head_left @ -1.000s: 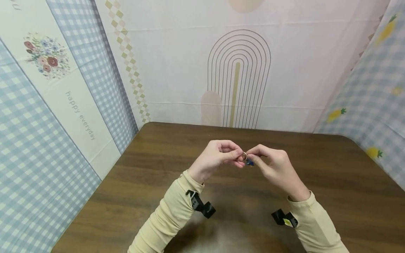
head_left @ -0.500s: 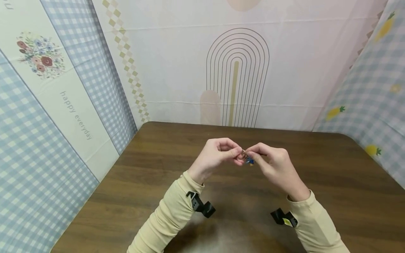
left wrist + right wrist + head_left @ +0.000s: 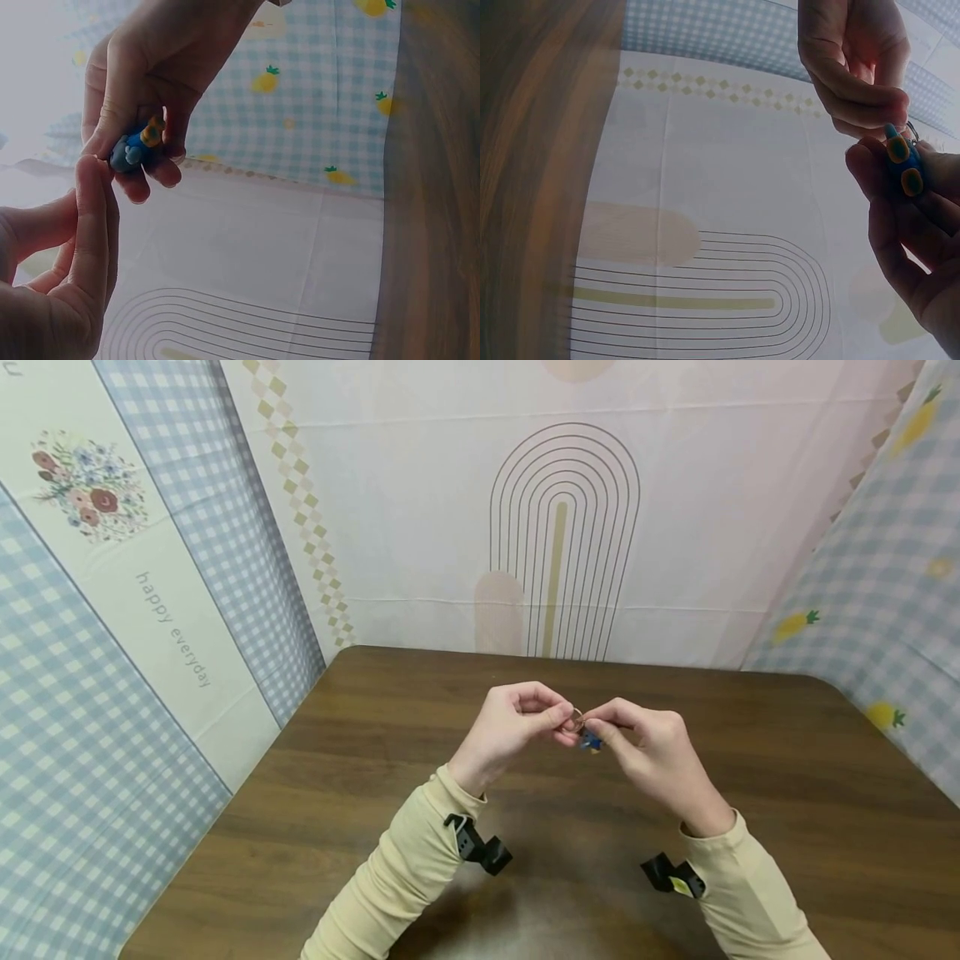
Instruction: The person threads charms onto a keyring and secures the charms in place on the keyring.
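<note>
My left hand [image 3: 506, 731] pinches a metal split key ring [image 3: 577, 717] between thumb and index finger. From the right, my right hand [image 3: 656, 756] pinches the keychain close to that ring, thumb against index finger. Below the right fingertips hangs a small blue figurine [image 3: 591, 742] with orange parts. In the left wrist view the figurine [image 3: 135, 150] shows a blue-grey head and yellow-orange feet beside the right fingers. The right wrist view shows its two orange soles [image 3: 911, 182] and a bit of the ring [image 3: 913, 133]. The exact contact of the right fingertips is hidden.
Both hands are raised above a brown wooden table [image 3: 360, 760]. A white patterned cloth [image 3: 405, 527] hangs behind it, with checked cloths at left [image 3: 210, 493] and right [image 3: 862, 593]. Small black cameras [image 3: 480, 847] are strapped to both sleeves.
The left hand has shifted slightly upward, and more of the ring and the figurine shows between the hands. The right hand has hardly moved. The head view has tilted slightly.
</note>
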The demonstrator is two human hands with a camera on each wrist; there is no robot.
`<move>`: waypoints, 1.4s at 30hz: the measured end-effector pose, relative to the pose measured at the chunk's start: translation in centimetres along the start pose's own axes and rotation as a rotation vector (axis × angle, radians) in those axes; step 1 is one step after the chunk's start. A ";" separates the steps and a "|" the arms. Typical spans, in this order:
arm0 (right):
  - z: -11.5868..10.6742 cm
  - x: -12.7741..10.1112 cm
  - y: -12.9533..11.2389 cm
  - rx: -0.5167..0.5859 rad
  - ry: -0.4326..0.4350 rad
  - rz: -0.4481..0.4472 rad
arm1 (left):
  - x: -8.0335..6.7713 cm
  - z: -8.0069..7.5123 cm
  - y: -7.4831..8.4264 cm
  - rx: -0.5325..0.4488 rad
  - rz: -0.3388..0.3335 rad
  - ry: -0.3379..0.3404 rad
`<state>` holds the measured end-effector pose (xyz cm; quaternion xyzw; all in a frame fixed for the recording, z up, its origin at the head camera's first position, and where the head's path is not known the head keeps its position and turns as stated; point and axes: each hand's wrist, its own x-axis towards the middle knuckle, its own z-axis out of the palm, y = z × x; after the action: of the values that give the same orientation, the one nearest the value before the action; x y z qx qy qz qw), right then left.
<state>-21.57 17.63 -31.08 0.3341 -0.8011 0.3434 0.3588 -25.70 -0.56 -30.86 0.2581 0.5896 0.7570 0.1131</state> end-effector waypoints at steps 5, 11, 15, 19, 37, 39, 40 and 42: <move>0.0 0.0 -0.2 -0.029 -0.007 0.007 | 0.0 -0.2 -0.1 0.018 0.010 0.015; 0.0 0.0 -0.6 -0.055 -0.008 -0.003 | -0.3 -0.2 0.3 0.025 -0.003 0.025; 0.0 0.0 -0.7 -0.062 -0.006 -0.017 | -0.5 -0.1 0.4 0.050 -0.017 0.016; 0.1 0.0 -0.9 -0.075 -0.014 -0.031 | -0.6 -0.1 0.5 0.058 -0.025 0.020; 0.6 -0.1 -1.0 -0.301 0.001 -0.153 | -1.2 0.3 0.6 0.364 0.119 0.111; 0.6 -0.2 -0.9 -0.332 0.006 -0.167 | -1.3 0.5 0.5 0.404 0.181 0.135; 0.7 -0.2 -0.9 -0.345 0.011 -0.173 | -1.4 0.6 0.4 0.421 0.208 0.149; 0.8 -0.2 -0.9 -0.359 0.023 -0.180 | -1.5 0.9 0.4 0.449 0.247 0.173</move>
<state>-21.06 16.54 -31.39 0.3311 -0.8122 0.1656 0.4509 -23.90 -0.64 -30.76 0.2813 0.7141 0.6345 -0.0909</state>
